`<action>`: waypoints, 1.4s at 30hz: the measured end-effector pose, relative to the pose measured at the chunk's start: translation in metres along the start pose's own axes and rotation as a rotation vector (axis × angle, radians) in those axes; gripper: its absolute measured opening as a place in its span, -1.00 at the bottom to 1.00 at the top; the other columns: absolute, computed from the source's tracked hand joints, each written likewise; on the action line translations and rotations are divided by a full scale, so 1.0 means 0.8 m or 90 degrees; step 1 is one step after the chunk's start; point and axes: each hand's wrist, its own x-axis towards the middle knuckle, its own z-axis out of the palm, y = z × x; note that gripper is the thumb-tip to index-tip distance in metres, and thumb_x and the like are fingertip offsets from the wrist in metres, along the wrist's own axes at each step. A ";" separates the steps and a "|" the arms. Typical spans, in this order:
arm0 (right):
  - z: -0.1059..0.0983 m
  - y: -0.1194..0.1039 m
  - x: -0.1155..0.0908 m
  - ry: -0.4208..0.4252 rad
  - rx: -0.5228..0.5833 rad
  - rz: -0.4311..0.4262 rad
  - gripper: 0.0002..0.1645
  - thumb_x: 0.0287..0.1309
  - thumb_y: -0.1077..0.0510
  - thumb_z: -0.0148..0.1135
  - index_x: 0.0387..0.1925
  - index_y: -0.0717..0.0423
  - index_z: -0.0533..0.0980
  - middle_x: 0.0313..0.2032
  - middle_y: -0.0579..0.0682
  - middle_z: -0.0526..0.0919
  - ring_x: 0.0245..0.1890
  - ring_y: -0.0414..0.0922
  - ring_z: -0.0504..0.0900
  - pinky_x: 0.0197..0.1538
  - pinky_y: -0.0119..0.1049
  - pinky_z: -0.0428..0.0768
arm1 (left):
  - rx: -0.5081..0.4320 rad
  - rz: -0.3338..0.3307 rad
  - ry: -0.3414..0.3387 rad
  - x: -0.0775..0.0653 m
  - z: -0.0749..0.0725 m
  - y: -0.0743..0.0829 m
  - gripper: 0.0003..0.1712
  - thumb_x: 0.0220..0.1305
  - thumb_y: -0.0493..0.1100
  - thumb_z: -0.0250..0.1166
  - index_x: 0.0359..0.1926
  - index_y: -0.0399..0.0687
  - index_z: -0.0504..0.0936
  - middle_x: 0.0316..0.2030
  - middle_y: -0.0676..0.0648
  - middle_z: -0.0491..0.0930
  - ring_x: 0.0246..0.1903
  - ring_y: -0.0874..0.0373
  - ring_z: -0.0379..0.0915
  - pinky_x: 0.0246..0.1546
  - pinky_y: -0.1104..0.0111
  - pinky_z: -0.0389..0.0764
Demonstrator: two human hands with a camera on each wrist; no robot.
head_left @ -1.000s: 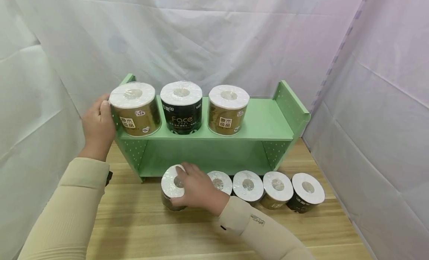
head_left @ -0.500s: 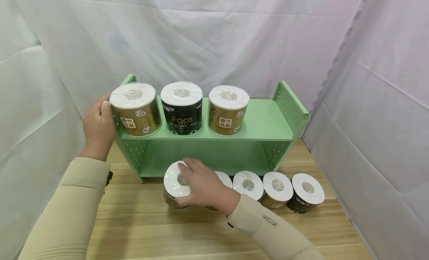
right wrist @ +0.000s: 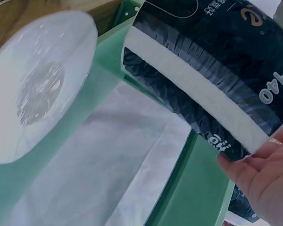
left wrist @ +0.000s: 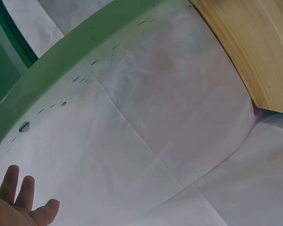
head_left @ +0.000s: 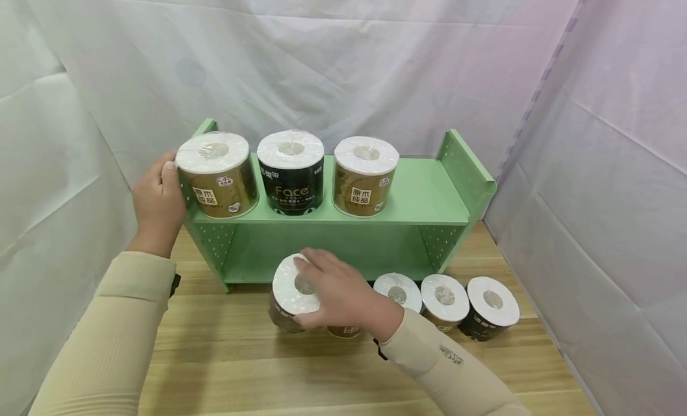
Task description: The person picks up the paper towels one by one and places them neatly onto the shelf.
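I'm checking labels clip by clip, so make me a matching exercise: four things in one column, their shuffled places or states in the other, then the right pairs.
Things:
1. Right grip
2. Left grip
3. Black-wrapped cylindrical paper roll lettered "Face" on the upper shelf
4. Green two-tier shelf with perforated ends

Places or states:
A. At the shelf's left end
B. Standing on a pale wood-grain table
C. Holding a dark-wrapped paper roll
D. Upright, with a gold-wrapped paper roll on its left and another on its right

Pairs: 1-C, 2-A, 3-D, 4-B
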 end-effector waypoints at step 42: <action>-0.110 0.037 -0.052 -0.003 -0.007 -0.032 0.11 -0.17 -0.27 0.38 0.39 0.13 0.25 0.39 0.12 0.26 0.37 0.04 0.24 0.21 0.01 0.44 | 0.011 -0.001 -0.001 0.001 -0.001 -0.001 -0.43 0.44 0.01 -0.27 0.25 -0.02 0.50 0.21 -0.16 0.48 0.24 -0.10 0.36 0.27 -0.03 0.29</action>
